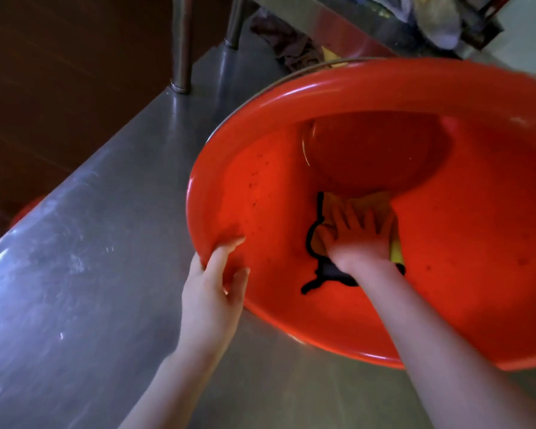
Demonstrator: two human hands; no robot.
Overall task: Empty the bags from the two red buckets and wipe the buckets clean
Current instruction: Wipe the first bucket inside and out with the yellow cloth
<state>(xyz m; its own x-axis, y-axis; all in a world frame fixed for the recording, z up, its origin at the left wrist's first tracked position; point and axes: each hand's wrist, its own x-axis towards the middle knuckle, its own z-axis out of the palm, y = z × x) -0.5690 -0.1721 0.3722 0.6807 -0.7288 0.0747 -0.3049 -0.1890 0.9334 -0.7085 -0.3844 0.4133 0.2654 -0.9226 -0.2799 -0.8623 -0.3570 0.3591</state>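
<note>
- The left hand (212, 292) is seen uncovered from the fingers (226, 252) back to the wrist.
- Behind that wrist, away from the fingers, the left forearm (167, 376) is shown bare as far as the lower frame edge.
- The right hand (359, 243) is likewise uncovered; its fingers are blurred, so the nails cannot be made out.
- The right forearm (430, 332) is shown bare from the wrist onward, and is seen broadening away from the fingers.

Entry: no readable text, label, brand, number or sign is showing anywhere in view, neither on the red bucket (452, 218), nor on the yellow cloth (333, 205), nor on the steel table (106, 274).
</note>
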